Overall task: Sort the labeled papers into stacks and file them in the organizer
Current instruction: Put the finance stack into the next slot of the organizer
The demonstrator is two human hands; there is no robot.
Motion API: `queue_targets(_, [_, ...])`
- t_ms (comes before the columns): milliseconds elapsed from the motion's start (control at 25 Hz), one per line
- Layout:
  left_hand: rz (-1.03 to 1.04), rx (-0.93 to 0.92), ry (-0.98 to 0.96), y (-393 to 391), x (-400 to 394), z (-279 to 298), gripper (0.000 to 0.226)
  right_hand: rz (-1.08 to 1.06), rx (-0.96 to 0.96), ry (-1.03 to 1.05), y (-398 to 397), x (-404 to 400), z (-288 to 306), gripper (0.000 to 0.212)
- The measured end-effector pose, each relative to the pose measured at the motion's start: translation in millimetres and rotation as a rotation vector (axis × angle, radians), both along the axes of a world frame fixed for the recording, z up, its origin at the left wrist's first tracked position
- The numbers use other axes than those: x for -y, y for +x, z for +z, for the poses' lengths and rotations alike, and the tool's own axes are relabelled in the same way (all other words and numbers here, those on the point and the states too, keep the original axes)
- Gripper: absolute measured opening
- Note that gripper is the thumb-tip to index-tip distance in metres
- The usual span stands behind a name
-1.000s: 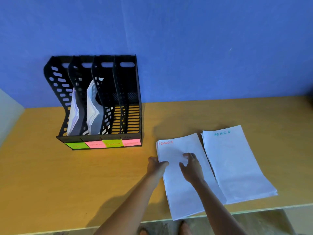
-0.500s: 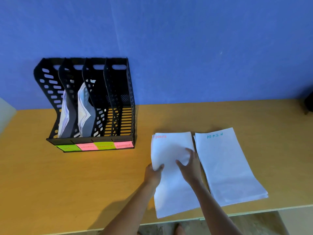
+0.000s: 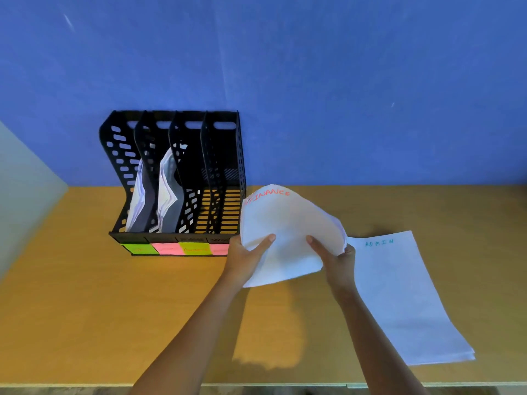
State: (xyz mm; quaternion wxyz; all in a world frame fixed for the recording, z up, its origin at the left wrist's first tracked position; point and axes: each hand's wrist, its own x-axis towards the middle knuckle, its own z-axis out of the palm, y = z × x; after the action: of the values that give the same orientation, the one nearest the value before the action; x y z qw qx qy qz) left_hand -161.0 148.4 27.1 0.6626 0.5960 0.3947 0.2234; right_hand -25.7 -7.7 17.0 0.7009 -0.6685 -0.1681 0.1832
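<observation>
At the far left of the wooden table (image 3: 85, 309), against the blue wall (image 3: 313, 81), stands a black file organizer (image 3: 174, 178) with four upright slots and perforated dividers. The first slot from the left holds a sheaf of white papers (image 3: 138, 201) that sags and curls, and the second slot holds another curled white sheaf (image 3: 166, 195). The two slots on the right show only the table through their slats. Along the near base runs a row of sticky labels (image 3: 174, 248), green, pink, yellow-green and pink; their writing is too faint to read.

Just right of the organizer, the left hand (image 3: 245, 259) clasps the left edge of a white stack marked FINANCE (image 3: 288, 223) in red at its far end, thumb on top. The stack is lifted off the table and bows upward in an arch, casting a shadow on the wood below. The right hand (image 3: 336, 259) grips the same stack at its right edge, thumb over the top sheet and fingers curled beneath.

Farther right, a second white stack (image 3: 399, 295) lies flat on the table, marked ADMIN in blue-green at its far end, its near corner reaching towards the table edge. The right hand partly overlaps its left edge.
</observation>
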Motion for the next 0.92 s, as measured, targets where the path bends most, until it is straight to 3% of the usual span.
queue_targets(120, [0.003,-0.02,-0.01,-6,-1,-12,0.024,0.063,0.006,-0.004,-8,-1,0,0.025])
queue_targets(320, [-0.03,-0.006,-0.001,-21,16,-37,0.021,0.152,0.012,-0.174,-19,4,-20,0.019])
queue_targets(400, [0.013,-0.028,-0.001,-21,16,-38,0.014,0.04,0.027,-0.274,-22,-2,-15,0.04])
queue_targets(480, [0.035,-0.052,0.047,-18,16,-36,0.012,-0.199,0.171,-0.341,-25,-12,-2,0.066])
queue_targets(560, [0.05,-0.072,0.189,-13,17,-26,0.017,-0.335,0.355,-0.293,-38,-22,21,0.085])
queue_targets(600, [0.05,-0.075,0.308,-10,18,-23,0.028,-0.292,0.433,-0.25,-48,-29,34,0.086])
queue_targets(680, [0.04,-0.087,0.523,-4,24,-13,0.03,-0.135,0.449,-0.205,-71,-45,55,0.084])
queue_targets(760, [0.041,-0.114,0.696,-2,31,-1,0.012,-0.062,0.333,-0.233,-85,-62,68,0.075])
queue_targets(800, [0.053,-0.108,0.756,-2,34,1,0.021,-0.073,0.274,-0.258,-87,-69,72,0.065])
queue_targets(920, [0.018,-0.02,0.674,-8,31,6,0.039,-0.173,0.284,-0.338,-84,-79,79,0.029])
